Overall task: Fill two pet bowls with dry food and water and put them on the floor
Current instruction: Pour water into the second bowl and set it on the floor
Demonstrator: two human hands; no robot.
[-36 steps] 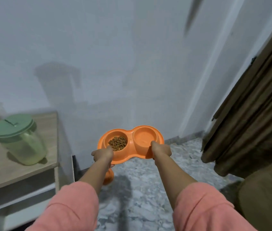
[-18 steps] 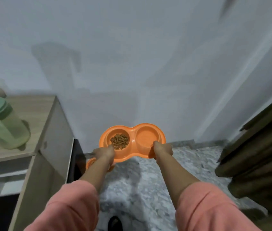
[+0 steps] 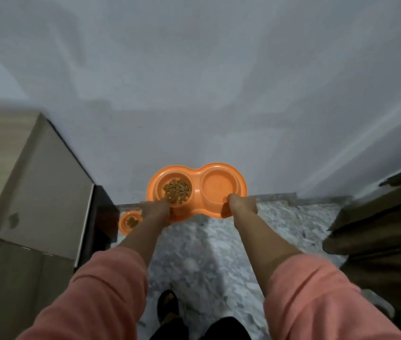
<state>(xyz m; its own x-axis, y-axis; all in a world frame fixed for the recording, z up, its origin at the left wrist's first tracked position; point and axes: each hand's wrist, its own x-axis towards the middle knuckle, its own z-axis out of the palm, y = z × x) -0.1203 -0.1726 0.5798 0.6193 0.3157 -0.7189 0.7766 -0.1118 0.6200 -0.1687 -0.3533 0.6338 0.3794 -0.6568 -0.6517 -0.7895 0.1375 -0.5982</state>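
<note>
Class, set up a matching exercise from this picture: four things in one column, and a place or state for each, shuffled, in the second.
Things
1. double bowl
2. small bowl
3. left hand
4. cabinet

Place or state
A. on the floor beside the cabinet
B. grips the rim near the dry food
C. held up by both hands
D. against the wall on the left

Pairs: 1-C, 2-A, 3-B, 4-D

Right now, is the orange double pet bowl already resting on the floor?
No, both hands, left and right, hold the orange double pet bowl by its near rim, above the marble floor.
</note>
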